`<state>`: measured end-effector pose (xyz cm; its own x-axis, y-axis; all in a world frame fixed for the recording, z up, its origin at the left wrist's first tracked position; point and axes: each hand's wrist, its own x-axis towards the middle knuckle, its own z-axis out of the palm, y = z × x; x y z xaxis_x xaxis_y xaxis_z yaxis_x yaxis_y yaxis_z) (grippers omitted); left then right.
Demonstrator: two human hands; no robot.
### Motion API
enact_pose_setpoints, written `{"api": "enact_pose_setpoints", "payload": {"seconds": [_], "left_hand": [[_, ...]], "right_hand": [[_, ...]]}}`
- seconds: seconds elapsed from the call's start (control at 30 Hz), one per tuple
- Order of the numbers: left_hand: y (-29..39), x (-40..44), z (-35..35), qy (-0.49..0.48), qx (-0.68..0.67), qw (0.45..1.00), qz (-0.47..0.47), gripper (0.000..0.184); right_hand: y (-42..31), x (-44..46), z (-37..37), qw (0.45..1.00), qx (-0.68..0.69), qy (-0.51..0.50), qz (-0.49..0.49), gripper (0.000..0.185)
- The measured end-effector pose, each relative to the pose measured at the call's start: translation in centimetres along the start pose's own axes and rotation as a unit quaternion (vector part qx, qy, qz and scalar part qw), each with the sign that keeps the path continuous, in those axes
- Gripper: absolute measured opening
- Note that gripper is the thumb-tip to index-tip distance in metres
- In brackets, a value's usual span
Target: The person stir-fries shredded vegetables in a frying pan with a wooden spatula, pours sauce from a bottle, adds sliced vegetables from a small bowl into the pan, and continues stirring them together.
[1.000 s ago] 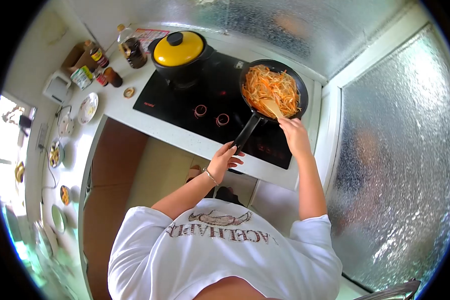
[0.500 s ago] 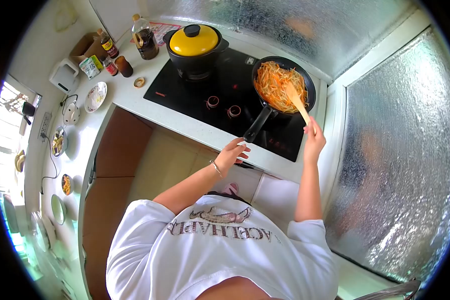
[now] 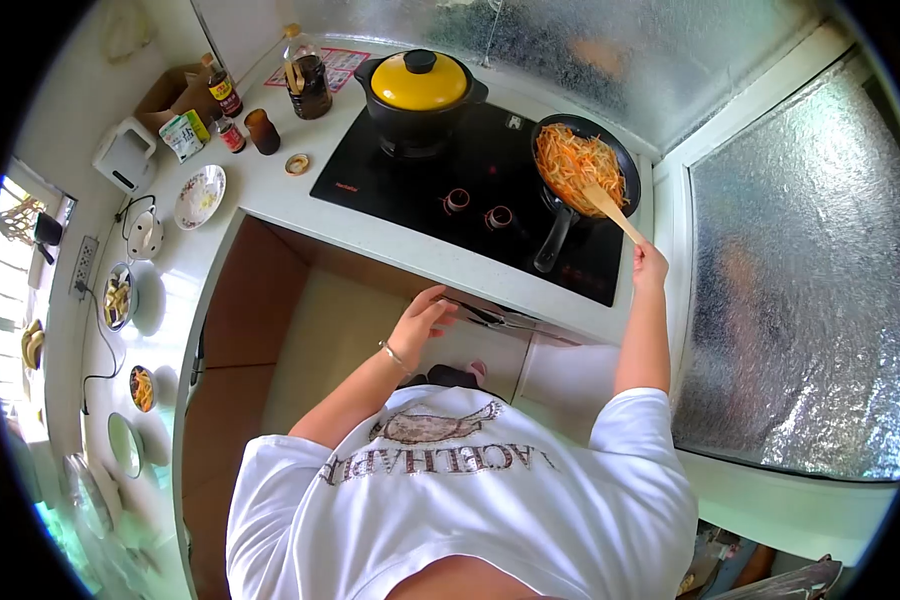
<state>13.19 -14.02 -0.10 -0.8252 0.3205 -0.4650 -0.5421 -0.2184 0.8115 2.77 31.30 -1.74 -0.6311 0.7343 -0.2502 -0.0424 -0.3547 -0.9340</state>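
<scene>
Right hand [image 3: 649,264] apparently closed around wooden spatula [image 3: 610,210]; left hand [image 3: 425,322] loosely open.

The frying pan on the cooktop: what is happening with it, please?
The person's right hand holds a wooden spatula, its blade in the shredded food in the frying pan. The left hand is open, away from the pan's handle, holding nothing visible. A black pot with a yellow lid stands alongside.

White table [image 3: 270,205], brown cabinet doors [image 3: 245,310] below. Textured glass panels [image 3: 800,270], white-framed. Bright window [image 3: 10,265], left.
</scene>
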Motion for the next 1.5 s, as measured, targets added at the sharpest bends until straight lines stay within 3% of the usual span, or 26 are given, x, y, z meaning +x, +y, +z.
{"api": "enact_pose_setpoints", "payload": {"seconds": [0.23, 0.3, 0.33, 0.37, 0.4, 0.47, 0.63, 0.8, 0.83, 0.87, 0.93, 0.97, 1.0, 1.07, 1.17, 1.23, 1.27, 1.37, 1.47, 1.5], "left_hand": [[-1.8, -2.0, -6.6, 0.036, -0.051, 0.998, -0.026, 0.042], [-1.7, -2.7, -7.8, 0.029, -0.06, 0.998, -0.021, 0.043], [-1.5, -3.1, -8.5, 0.027, -0.06, 0.998, -0.021, 0.043], [-1.2, -3.8, -9.3, 0.035, -0.067, 0.997, -0.021, 0.043], [-0.9, -4.2, -9.9, 0.04, -0.074, 0.996, -0.02, 0.042], [-0.8, -5.1, -11.8, 0.046, -0.08, 0.996, -0.021, 0.042], [-1.3, -6.1, -16.6, 0.064, -0.083, 0.994, -0.04, 0.041], [-1.8, -6.2, -18.9, 0.07, -0.091, 0.992, -0.053, 0.041], [-1.7, -6.2, -19.2, 0.077, -0.089, 0.992, -0.049, 0.041], [-1.4, -6.3, -19.4, 0.1, -0.097, 0.989, -0.042, 0.041], [-0.5, -5.9, -19.4, 0.086, -0.132, 0.987, -0.04, 0.043], [-0.5, -5.6, -19.8, 0.116, -0.141, 0.983, -0.03, 0.043], [-0.5, -5.1, -20.2, 0.115, -0.136, 0.984, -0.028, 0.043], [0.3, -4.5, -20.8, 0.132, -0.14, 0.981, -0.017, 0.043], [2.4, -4.2, -22.2, 0.177, -0.123, 0.976, -0.011, 0.041], [3.5, -3.8, -23.2, 0.188, -0.132, 0.973, -0.019, 0.038], [3.8, -3.3, -23.9, 0.201, -0.132, 0.971, -0.013, 0.038], [3.7, -2.1, -26.3, 0.238, -0.122, 0.963, -0.024, 0.036], [4.0, -0.7, -27.3, 0.282, -0.145, 0.948, -0.029, 0.035], [4.4, -0.4, -27.6, 0.292, -0.152, 0.944, -0.026, 0.034]], "right_hand": [[-2.5, -6.3, 2.2, 0.995, 0.07, -0.052, -0.046, 0.018], [-2.4, -9.0, 4.2, 0.985, -0.006, -0.087, -0.147, 0.023], [-2.0, -10.0, 4.9, 0.985, -0.006, -0.086, -0.148, 0.023], [-1.6, -11.1, 5.4, 0.935, -0.204, -0.113, -0.266, 0.023], [-1.3, -12.4, 6.0, 0.833, -0.391, -0.131, -0.368, 0.024], [-0.7, -15.2, 7.2, 0.725, -0.477, -0.164, -0.469, 0.021], [0.1, -18.6, 8.3, 0.672, -0.505, -0.133, -0.525, 0.02], [-0.8, -19.0, 8.8, 0.695, -0.488, -0.098, -0.519, 0.02], [0.0, -16.7, 8.1, 0.766, -0.416, -0.088, -0.483, 0.02], [0.3, -15.2, 7.6, 0.757, -0.424, -0.083, -0.49, 0.019], [0.4, -12.3, 7.4, 0.839, -0.356, -0.08, -0.404, 0.019], [0.4, -12.1, 7.6, 0.75, -0.448, -0.073, -0.481, 0.02], [0.3, -11.4, 7.7, 0.711, -0.488, -0.067, -0.502, 0.024], [-0.2, -11.5, 8.9, 0.73, -0.462, -0.055, -0.5, 0.023], [0.4, -11.4, 10.3, 0.702, -0.532, -0.046, -0.471, 0.018], [1.3, -10.5, 10.1, 0.73, -0.475, -0.062, -0.487, 0.019], [1.4, -10.0, 10.0, 0.711, -0.475, -0.033, -0.518, 0.02], [0.9, -9.5, 9.1, 0.7, -0.531, -0.048, -0.475, 0.02], [0.4, -7.2, 9.1, 0.738, -0.481, -0.053, -0.47, 0.019], [0.0, -7.2, 9.2, 0.842, -0.383, 0.002, -0.38, 0.021]]}}
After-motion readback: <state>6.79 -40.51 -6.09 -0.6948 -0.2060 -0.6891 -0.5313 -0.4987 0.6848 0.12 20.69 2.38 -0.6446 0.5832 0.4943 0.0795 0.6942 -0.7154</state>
